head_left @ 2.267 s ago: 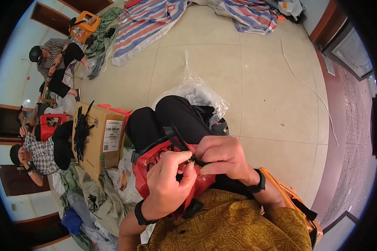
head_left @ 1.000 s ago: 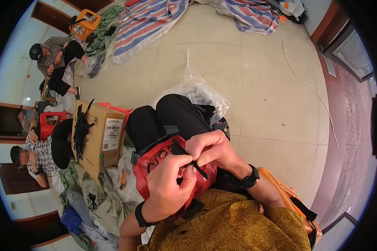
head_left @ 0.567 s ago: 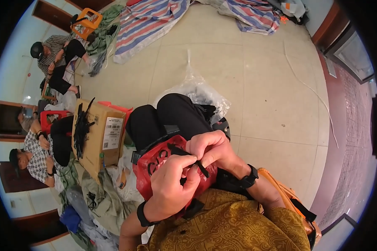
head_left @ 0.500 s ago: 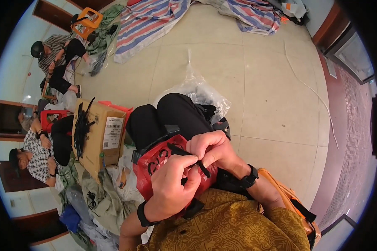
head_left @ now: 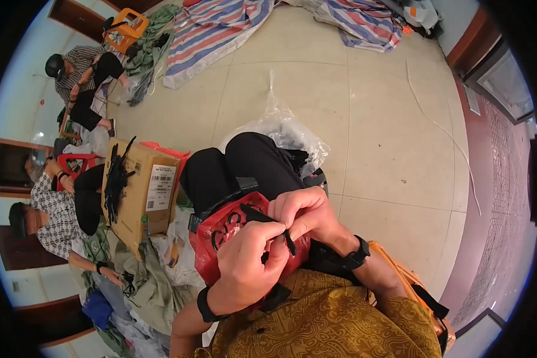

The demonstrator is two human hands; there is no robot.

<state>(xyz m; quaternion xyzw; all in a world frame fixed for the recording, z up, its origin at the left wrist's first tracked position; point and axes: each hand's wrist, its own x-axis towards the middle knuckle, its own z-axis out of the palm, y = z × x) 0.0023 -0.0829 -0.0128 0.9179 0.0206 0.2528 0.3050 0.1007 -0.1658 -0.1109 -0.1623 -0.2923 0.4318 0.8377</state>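
Over my lap, both hands pinch one narrow black strip (head_left: 255, 215), perhaps a strap or band; its exact kind is not clear. My left hand (head_left: 247, 256) is closed on it with thumb and forefinger, and my right hand (head_left: 304, 216) pinches it right beside, the fingertips nearly touching. One end of the strip sticks out below the fingers, the other lies up and left of them. Beneath the hands a red plastic bag (head_left: 203, 250) is spread on my lap, with several small black loops (head_left: 224, 231) on it.
A cardboard box (head_left: 137, 191) with a bundle of black strips (head_left: 118, 179) on top stands left of my knees. Two people (head_left: 56, 221) (head_left: 80, 77) sit further left. A clear plastic bag (head_left: 280, 128) lies before my knees, a striped sheet (head_left: 215, 36) beyond. Cloth (head_left: 146, 274) covers the floor at left.
My hands keep their pinch on the black strip and have barely shifted; its lower end hangs at a steeper angle. The nearer person at left has stretched an arm down toward the cloth pile.
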